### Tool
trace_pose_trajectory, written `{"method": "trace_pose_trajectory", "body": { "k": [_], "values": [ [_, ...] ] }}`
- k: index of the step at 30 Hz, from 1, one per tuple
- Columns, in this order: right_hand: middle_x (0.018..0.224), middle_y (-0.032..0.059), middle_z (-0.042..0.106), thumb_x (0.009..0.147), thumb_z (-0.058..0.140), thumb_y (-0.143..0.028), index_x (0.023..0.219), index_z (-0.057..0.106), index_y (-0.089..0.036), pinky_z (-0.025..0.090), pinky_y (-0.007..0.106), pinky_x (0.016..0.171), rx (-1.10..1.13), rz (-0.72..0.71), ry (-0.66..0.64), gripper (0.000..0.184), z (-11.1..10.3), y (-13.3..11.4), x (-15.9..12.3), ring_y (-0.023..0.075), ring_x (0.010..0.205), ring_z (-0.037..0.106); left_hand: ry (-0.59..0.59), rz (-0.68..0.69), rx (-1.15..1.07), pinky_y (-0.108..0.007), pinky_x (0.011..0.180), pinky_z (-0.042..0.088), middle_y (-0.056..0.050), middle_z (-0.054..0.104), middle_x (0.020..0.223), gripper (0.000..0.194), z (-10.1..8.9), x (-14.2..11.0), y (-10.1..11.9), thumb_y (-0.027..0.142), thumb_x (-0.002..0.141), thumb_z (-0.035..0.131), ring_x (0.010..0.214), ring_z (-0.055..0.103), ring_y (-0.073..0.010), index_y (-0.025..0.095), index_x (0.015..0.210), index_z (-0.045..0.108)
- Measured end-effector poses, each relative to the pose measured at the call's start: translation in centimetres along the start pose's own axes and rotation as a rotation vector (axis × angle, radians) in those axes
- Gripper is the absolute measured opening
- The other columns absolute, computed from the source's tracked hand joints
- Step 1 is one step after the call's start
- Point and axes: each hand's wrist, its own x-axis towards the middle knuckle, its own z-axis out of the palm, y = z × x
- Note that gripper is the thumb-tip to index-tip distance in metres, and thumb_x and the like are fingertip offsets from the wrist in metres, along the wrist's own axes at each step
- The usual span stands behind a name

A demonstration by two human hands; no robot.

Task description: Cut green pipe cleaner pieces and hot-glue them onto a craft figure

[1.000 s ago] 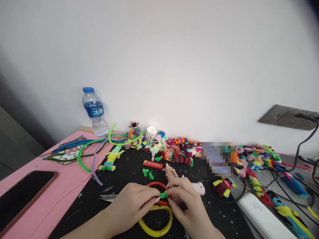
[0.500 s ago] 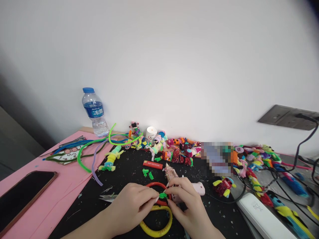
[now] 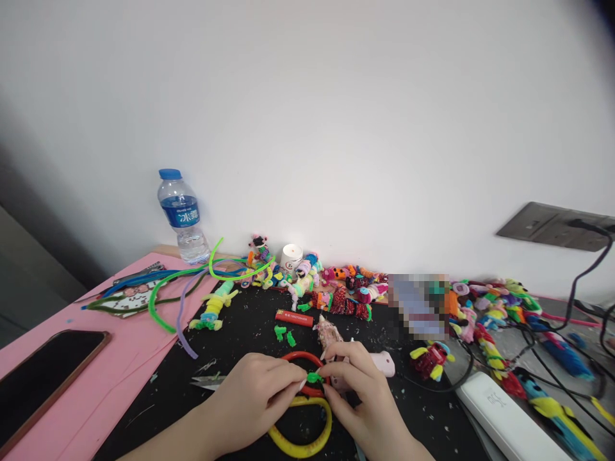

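A small bent piece of green pipe cleaner (image 3: 314,378) is pinched between my two hands. My left hand (image 3: 254,397) grips its left end with thumb and forefinger, and my right hand (image 3: 358,384) pinches the right end. Below the fingers lie scissors with one red handle loop (image 3: 302,354) and one yellow handle loop (image 3: 302,453); their blades (image 3: 206,382) poke out left of my left hand. Two more small green pipe cleaner pieces (image 3: 283,334) rest on the black mat beyond. A pale pink glue gun (image 3: 382,363) is partly hidden behind my right hand.
A red lighter (image 3: 294,317) lies ahead of my hands. Colourful pipe cleaner figures (image 3: 341,301) line the wall. Left are a phone (image 3: 48,390), loose pipe cleaners (image 3: 181,314) and a water bottle (image 3: 185,218). Right are a white power bank (image 3: 509,416) and black cables (image 3: 571,314).
The green piece between my fingertips has turned slightly. Both hands stay in nearly the same place.
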Motion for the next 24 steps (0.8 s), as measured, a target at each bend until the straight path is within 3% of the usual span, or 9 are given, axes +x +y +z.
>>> {"method": "trace_pose_trajectory", "body": {
  "k": [15, 24],
  "values": [
    [0.097, 0.0080, 0.055, 0.077, 0.050, -0.005, 0.087, 0.061, -0.022, 0.051, 0.028, 0.064, 0.010, 0.002, 0.018, 0.022, -0.26, -0.04, 0.05, 0.0194, 0.087, 0.056, -0.027, -0.061, -0.027, -0.022, 0.059, 0.041, 0.001, 0.068, 0.080, 0.016, -0.47, 0.39, 0.34, 0.021, 0.089, 0.046, 0.065, 0.062, -0.0139, 0.022, 0.101, 0.056],
    [0.096, 0.0068, 0.056, 0.077, 0.050, -0.004, 0.086, 0.060, -0.021, 0.050, 0.030, 0.069, -0.017, -0.027, 0.003, 0.023, -0.15, -0.27, 0.22, 0.0190, 0.086, 0.055, -0.036, -0.002, -0.001, -0.024, 0.063, 0.041, 0.000, 0.068, 0.083, 0.016, -0.16, 0.05, -0.01, 0.018, 0.090, 0.043, 0.068, 0.062, -0.0150, 0.021, 0.099, 0.056]
  ]
}}
